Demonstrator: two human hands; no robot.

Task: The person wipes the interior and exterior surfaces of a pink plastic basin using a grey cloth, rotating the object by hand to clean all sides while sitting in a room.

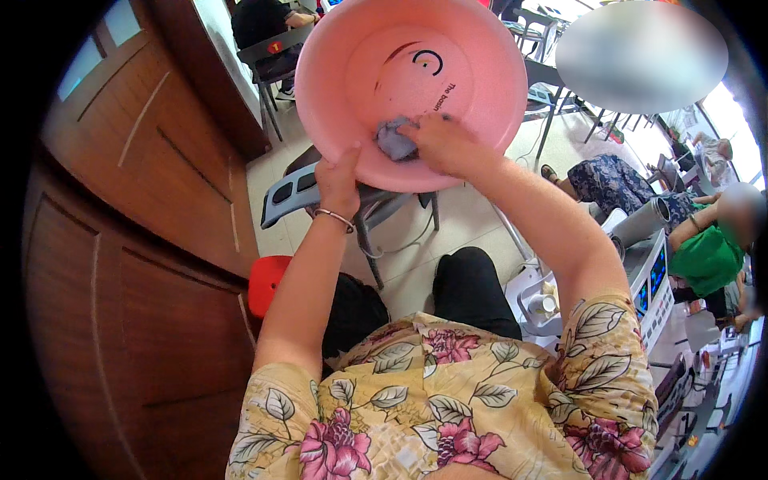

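My left hand (339, 183) grips the near left rim of a pink plastic basin (336, 78), thumb over the edge. The basin is tilted so that its inside faces me; dark marks and printing show on its bottom. Inside it, my right hand (444, 144) holds a crumpled grey-blue cloth (396, 139) against the lower wall. Some of the right fingertips are hard to make out.
Wooden panelled doors (162, 252) stand close on the left. A chair (294, 192) is under the basin, a red stool (268, 287) by my left arm. At right are a machine with a panel (651, 288), a paper cup (543, 305) and several seated people.
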